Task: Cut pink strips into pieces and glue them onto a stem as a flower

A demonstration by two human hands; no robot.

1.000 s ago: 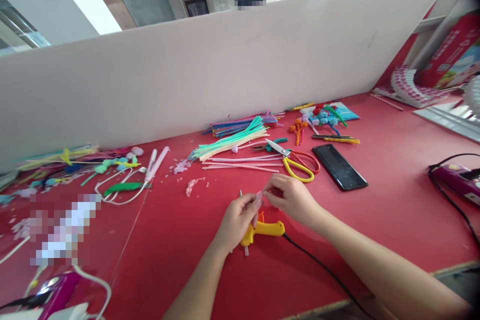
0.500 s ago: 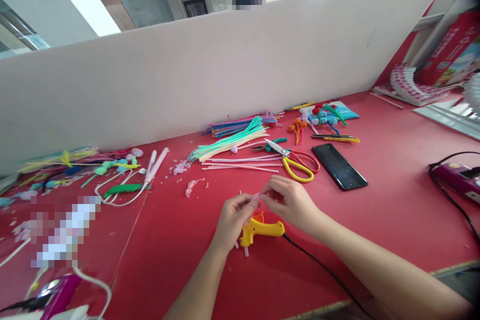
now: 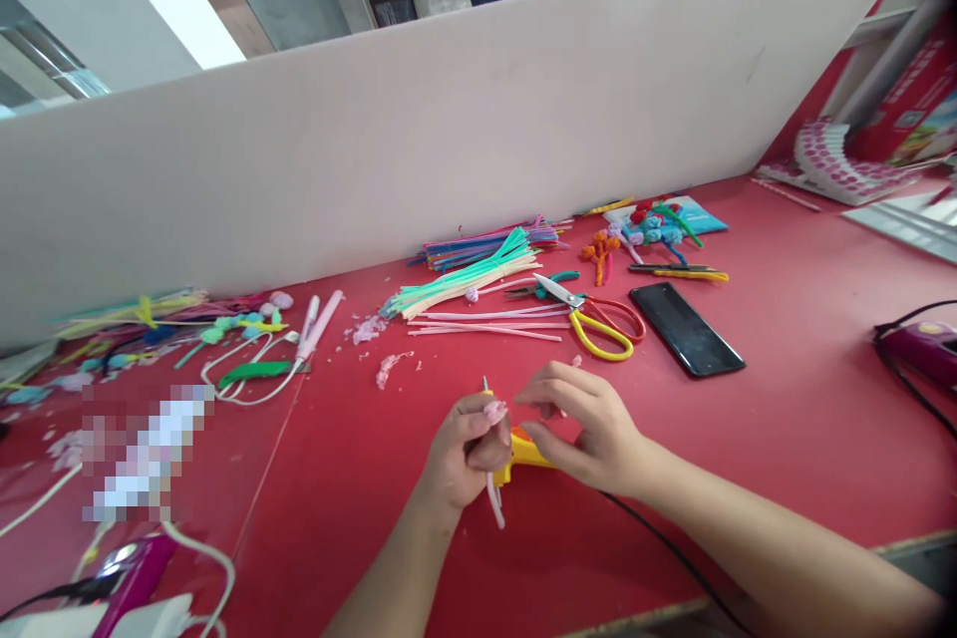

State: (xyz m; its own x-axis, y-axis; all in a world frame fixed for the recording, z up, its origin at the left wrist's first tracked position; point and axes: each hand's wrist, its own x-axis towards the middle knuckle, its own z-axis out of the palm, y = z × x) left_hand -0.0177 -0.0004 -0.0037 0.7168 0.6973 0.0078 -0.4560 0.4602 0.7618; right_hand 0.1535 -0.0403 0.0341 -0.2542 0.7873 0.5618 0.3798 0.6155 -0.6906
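Note:
My left hand (image 3: 462, 449) is closed around a thin pale pink pipe cleaner (image 3: 493, 503) with a small pink coiled tip (image 3: 494, 410) at my fingertips. Its stem hangs down past my palm. My right hand (image 3: 579, 424) hovers just right of that tip with its fingers spread and curved, holding nothing. Under both hands a yellow glue gun (image 3: 525, 451) lies on the red table (image 3: 785, 439), its black cord (image 3: 673, 568) running toward the front edge.
Behind my hands lie scissors with yellow and red handles (image 3: 598, 324), a black phone (image 3: 686, 329), bundles of coloured pipe cleaners (image 3: 464, 279) and small finished flowers (image 3: 650, 229). A white partition (image 3: 419, 140) closes the back. Purple tools sit at the far right (image 3: 923, 349) and lower left (image 3: 131, 578).
My right hand has let go of the pink tip and its fingers have spread. My left hand has turned the pipe cleaner more upright, so the stem now hangs below it.

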